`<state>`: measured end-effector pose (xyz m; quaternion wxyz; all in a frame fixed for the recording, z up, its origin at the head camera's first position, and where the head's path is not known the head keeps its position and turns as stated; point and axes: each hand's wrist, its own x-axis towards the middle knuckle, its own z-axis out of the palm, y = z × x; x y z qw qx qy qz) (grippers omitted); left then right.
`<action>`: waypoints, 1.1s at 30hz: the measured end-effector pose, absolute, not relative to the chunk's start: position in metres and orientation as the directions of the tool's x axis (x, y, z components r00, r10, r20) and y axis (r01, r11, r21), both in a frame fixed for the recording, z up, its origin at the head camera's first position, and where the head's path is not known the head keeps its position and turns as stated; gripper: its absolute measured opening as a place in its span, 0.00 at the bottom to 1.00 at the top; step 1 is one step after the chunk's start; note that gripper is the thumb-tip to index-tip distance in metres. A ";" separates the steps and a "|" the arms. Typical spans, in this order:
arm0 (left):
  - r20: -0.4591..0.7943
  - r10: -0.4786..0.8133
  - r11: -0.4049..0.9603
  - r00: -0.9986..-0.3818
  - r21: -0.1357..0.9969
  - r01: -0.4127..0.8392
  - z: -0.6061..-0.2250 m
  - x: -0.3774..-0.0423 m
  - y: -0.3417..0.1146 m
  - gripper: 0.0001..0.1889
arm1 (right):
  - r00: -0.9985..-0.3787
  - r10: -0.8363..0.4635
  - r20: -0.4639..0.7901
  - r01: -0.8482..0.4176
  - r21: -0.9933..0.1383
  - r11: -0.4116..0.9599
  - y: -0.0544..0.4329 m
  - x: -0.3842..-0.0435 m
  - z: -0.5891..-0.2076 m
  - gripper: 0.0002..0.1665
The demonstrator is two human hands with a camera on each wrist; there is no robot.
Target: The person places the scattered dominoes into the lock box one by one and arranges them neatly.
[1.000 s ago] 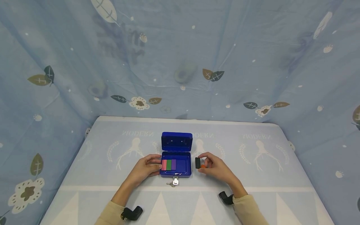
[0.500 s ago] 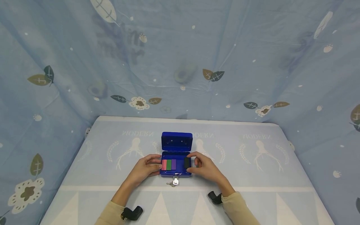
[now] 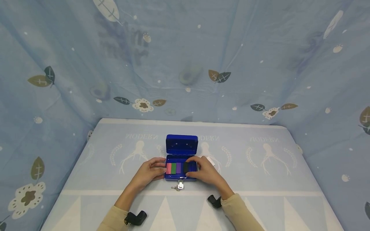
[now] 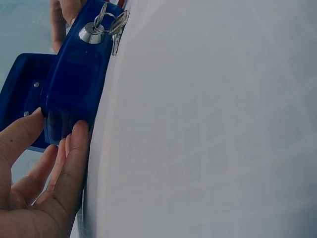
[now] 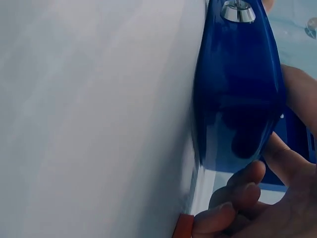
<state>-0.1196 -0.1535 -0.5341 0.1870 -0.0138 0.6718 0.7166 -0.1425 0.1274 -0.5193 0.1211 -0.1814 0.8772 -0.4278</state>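
Has creased blue fabric walls [image 3: 173,48] at back and both sides, printed with leaves [image 3: 39,81], pale flowers [image 3: 143,105] and paw prints [image 3: 337,48]. Includes a pale blue-and-white tabletop [image 3: 101,179] with upside-down deer heads [image 3: 267,157], inverted lettering [image 3: 141,136], white triangles [image 3: 165,216] along the near part. Looks softly lit overall, greyer in both wrist views.

In the head view, the left forearm [image 3: 128,194] lies at 7 o'clock, sleeved below the wrist, slanting toward 1. The left grip [image 3: 148,171] is relaxed, thumb parted from lightly bent fingers. The right forearm [image 3: 224,188] lies at 5 o'clock, slanting toward 11. The right grip [image 3: 203,170] pinches toward 9 o'clock, other fingers curled.
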 end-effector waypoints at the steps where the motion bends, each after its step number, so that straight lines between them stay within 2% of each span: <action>1: -0.272 0.249 -0.026 -0.929 0.957 -0.288 -0.534 -0.120 -0.153 0.28 | -0.904 -0.423 -0.059 -0.217 -0.789 0.575 0.126 -0.143 -0.519 0.28; 14: -0.265 0.244 -0.015 -0.933 0.961 -0.277 -0.533 -0.120 -0.153 0.28 | -0.922 -0.380 -0.074 -0.247 -0.643 0.725 0.112 -0.145 -0.521 0.28; 20: -0.269 0.239 -0.021 -0.933 0.959 -0.281 -0.533 -0.119 -0.153 0.27 | -0.923 -0.378 -0.066 -0.264 -0.606 0.750 0.108 -0.145 -0.522 0.28; 27: -0.266 0.240 -0.022 -0.934 0.960 -0.279 -0.532 -0.119 -0.153 0.26 | -0.915 -0.400 -0.061 -0.270 -0.645 0.715 0.114 -0.145 -0.519 0.30; 33: -0.270 0.241 -0.027 -0.932 0.958 -0.284 -0.532 -0.119 -0.153 0.27 | -0.905 -0.424 -0.025 -0.288 -0.699 0.655 0.128 -0.143 -0.513 0.27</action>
